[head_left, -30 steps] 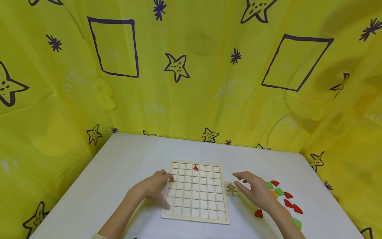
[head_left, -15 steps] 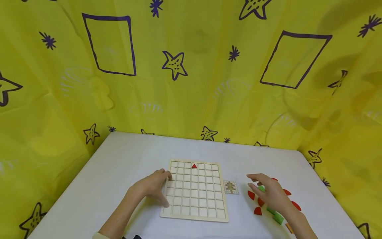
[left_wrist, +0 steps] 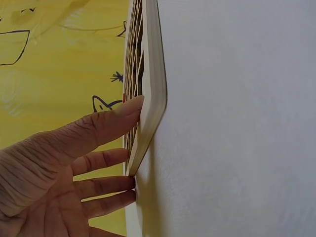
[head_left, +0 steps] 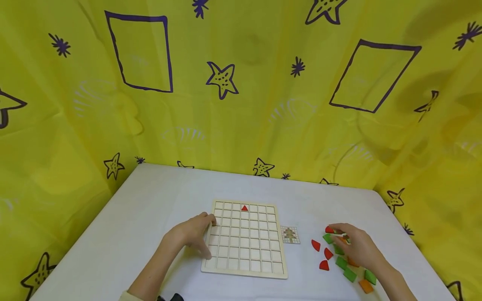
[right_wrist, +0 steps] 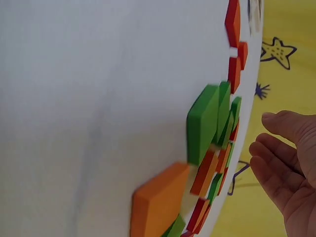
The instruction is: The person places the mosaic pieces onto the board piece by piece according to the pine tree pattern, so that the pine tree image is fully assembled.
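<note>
A light wooden grid board (head_left: 244,274) lies on the table with one red triangle (head_left: 244,208) in its top row. My left hand (head_left: 193,233) rests at the board's left edge. In the left wrist view, the thumb (left_wrist: 111,121) touches the rim and the fingers lie straight by the side. Over the loose pieces at the right hovers my right hand (head_left: 361,246), thumb and fingers apart, holding nothing visible. Red quarter-round pieces (head_left: 324,265), green blocks (head_left: 349,274) and orange blocks (head_left: 365,286) lie under and around it; the hand hides some.
A small card (head_left: 290,235) with a tree pattern on a grid lies beside the board's right edge. The white table (head_left: 162,200) ends at a yellow curtain (head_left: 248,117) printed with stars. A dark object (head_left: 176,297) shows at the bottom edge of the head view.
My right hand has moved right, away from the card and over the pieces. More loose pieces are uncovered, and several have shifted. The left hand has stayed at the board.
</note>
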Tool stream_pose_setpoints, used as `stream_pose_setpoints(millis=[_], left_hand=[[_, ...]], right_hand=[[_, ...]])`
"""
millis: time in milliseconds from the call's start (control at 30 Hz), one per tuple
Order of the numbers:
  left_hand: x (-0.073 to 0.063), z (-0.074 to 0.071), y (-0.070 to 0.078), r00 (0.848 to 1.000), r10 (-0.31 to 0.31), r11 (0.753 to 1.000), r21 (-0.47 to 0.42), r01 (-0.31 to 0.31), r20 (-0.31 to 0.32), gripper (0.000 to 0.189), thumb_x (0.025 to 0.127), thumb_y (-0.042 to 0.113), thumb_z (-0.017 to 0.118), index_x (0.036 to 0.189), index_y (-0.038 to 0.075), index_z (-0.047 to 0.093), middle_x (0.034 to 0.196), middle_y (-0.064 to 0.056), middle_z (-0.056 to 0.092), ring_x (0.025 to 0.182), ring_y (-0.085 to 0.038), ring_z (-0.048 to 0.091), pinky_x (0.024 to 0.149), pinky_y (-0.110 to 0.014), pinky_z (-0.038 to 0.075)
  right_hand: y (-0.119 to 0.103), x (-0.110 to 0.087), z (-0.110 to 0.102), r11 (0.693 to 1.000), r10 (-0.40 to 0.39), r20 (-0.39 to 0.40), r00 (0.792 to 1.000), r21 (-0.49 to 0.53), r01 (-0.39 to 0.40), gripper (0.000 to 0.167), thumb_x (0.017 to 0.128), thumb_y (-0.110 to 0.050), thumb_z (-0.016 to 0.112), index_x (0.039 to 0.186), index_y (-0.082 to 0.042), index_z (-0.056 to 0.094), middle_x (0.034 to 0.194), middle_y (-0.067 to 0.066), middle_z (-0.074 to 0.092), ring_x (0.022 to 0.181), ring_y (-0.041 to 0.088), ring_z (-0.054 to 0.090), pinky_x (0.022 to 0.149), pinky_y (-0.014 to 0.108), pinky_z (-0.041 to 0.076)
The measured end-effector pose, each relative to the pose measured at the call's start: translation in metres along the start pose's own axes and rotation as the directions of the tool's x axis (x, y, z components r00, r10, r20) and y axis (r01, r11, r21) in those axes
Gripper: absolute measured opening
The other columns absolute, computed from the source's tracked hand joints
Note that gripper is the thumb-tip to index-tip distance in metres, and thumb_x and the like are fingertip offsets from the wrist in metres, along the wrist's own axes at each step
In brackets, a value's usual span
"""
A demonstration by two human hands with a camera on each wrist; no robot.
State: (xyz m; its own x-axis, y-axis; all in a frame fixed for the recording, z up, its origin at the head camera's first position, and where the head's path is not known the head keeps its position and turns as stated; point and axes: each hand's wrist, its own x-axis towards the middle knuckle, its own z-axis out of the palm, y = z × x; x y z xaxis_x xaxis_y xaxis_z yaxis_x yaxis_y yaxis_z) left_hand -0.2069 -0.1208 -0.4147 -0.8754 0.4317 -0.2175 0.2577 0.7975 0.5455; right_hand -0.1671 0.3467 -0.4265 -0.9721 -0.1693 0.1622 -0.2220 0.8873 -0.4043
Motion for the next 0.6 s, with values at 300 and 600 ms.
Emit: stream_pose_setpoints(millis=[300, 600], left_hand=[[0.0, 0.0, 0.002, 1.0, -0.006, 1.0, 0.012, 0.006, -0.006, 0.075, 0.056, 0.015, 0.102, 0.118, 0.011, 0.058, 0.108, -0.005, 0.055, 0.097, -0.023, 0.054, 0.089, -0.047, 0.051], [0.001, 0.0, 0.003, 0.999, -0.038, 0.999, 0.001, 0.038, 0.005, 0.077, 0.057, 0.015, 0.102, 0.12, 0.012, 0.058, 0.108, -0.004, 0.054, 0.096, -0.023, 0.053, 0.086, -0.047, 0.051]], right_hand=[[0.023, 0.012, -0.002, 0.997, 0.073, 0.096, 0.993, 0.002, -0.074, 0.037, 0.091, -0.009, 0.076, 0.124, 0.005, 0.066, 0.113, 0.016, 0.071, 0.098, 0.032, 0.067, 0.084, 0.049, 0.057], [0.029, 0.028, 0.0, 0.991, 0.128, 0.133, 0.983, -0.05, -0.122, 0.037, 0.091, -0.011, 0.075, 0.122, 0.008, 0.064, 0.107, 0.015, 0.069, 0.093, 0.031, 0.064, 0.087, 0.054, 0.056]])
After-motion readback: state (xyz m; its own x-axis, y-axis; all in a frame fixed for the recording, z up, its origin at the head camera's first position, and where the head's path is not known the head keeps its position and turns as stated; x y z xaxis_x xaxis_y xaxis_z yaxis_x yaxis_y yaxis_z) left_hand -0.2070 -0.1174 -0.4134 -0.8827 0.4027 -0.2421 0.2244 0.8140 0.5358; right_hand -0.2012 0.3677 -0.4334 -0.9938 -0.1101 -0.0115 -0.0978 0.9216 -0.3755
